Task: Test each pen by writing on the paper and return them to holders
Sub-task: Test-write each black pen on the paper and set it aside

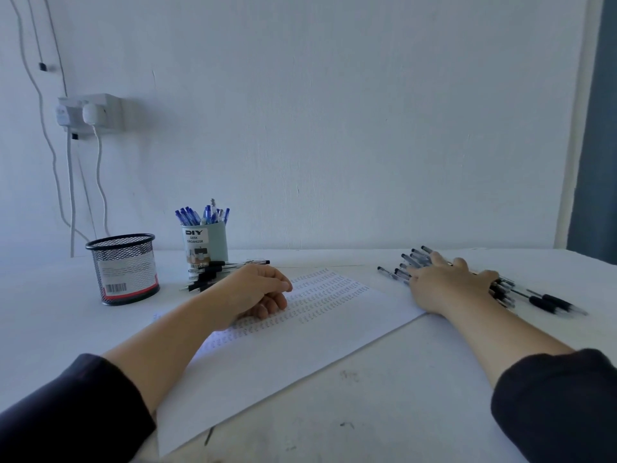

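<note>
While the left hand (258,290) rests loosely curled and empty on the paper (300,335), the right hand (447,282) lies flat, fingers spread, over black pens (409,262) on the counter (384,396), near 2 holders (125,269).

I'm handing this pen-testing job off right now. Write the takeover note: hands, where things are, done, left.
Left hand: loosely curled, resting on the paper, holding nothing.
Right hand: fingers flat on the loose pile of black pens at the right; none gripped.
Paper carries many rows of test marks.
Teal desk organizer holds blue pens; the black mesh holder appears empty.
A second group of black pens lies before the organizer.
Left: pick a pen from the right pile, test it, put it in a holder; no black pens are in holders yet.
</note>
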